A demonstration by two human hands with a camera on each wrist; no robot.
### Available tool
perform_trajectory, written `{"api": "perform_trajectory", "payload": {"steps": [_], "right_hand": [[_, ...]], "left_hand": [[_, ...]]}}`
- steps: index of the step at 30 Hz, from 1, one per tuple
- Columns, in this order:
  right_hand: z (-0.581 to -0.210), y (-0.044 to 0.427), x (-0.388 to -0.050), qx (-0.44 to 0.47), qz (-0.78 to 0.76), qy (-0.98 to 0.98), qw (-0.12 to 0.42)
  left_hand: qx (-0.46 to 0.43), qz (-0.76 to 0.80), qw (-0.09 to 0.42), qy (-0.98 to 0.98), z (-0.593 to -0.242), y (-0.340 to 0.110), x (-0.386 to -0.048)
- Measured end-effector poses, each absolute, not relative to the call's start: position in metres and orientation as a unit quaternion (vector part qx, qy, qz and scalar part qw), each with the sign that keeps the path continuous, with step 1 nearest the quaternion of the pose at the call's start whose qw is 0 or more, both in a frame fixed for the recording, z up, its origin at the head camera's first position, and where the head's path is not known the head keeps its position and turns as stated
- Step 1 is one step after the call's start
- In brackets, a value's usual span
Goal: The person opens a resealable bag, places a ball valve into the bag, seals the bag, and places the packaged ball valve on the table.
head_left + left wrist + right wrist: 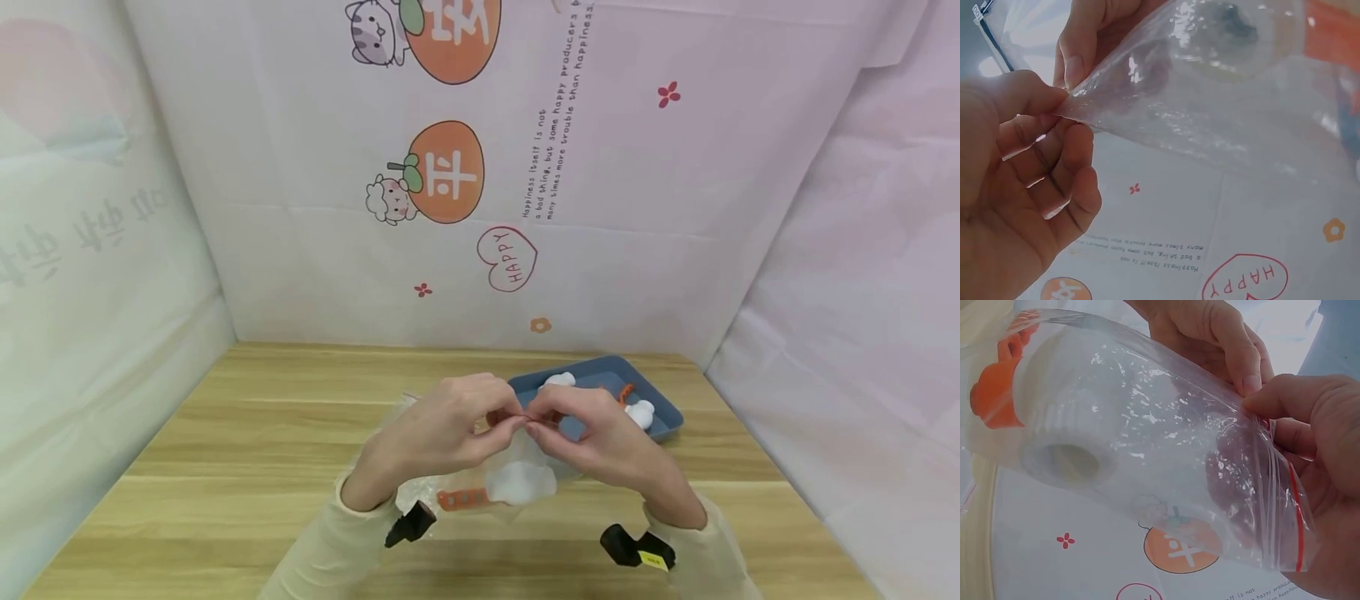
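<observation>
**Left hand [450,421] and right hand [603,437] meet at the clear bag [1166,440]**

From my distant place, I see the thumb and finger of each hand pinching the bag's edge, near its red strip [1299,515], with the tips very close together. I judge they are so close in order to control this thin film at one small spot. Inside the bag, on the wearer's side of the grip, lies the white-and-orange item [521,483]; the film around it probably prevents a fall. Beyond the grip, toward the right, the blue tray [611,363] has white pieces [641,414] gathered within its walls. Farther is the printed sheet [615,250].
</observation>
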State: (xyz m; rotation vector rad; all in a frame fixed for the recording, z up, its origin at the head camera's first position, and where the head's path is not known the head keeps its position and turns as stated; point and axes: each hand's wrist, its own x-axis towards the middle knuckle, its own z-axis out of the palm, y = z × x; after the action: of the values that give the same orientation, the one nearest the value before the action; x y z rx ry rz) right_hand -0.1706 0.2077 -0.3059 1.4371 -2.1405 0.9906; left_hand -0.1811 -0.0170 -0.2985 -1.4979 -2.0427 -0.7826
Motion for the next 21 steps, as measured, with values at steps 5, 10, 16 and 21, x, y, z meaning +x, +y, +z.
{"api": "perform_trajectory", "payload": {"steps": [5,10,16,21], "right_hand": [[-0.3049,0.2086,-0.1702,0.515,0.351,-0.760,0.185],[-0.3045,0.2091,-0.1702,0.517,0.338,-0.766,0.179],[-0.3016,0.2108,-0.1692,0.520,0.317,-0.772,0.182],[-0.3013,0.2117,-0.1692,0.523,0.312,-0.771,0.183]], "left_hand": [[-0.547,-0.291,0.241,-0.747,-0.2987,-0.0174,-0.1817],[-0.541,-0.296,0.234,-0.751,-0.2994,-0.0183,-0.1817],[-0.538,-0.292,0.236,-0.755,-0.2982,-0.0197,-0.1822],[-0.535,-0.295,0.232,-0.757,-0.2976,-0.0207,-0.1826]]}}
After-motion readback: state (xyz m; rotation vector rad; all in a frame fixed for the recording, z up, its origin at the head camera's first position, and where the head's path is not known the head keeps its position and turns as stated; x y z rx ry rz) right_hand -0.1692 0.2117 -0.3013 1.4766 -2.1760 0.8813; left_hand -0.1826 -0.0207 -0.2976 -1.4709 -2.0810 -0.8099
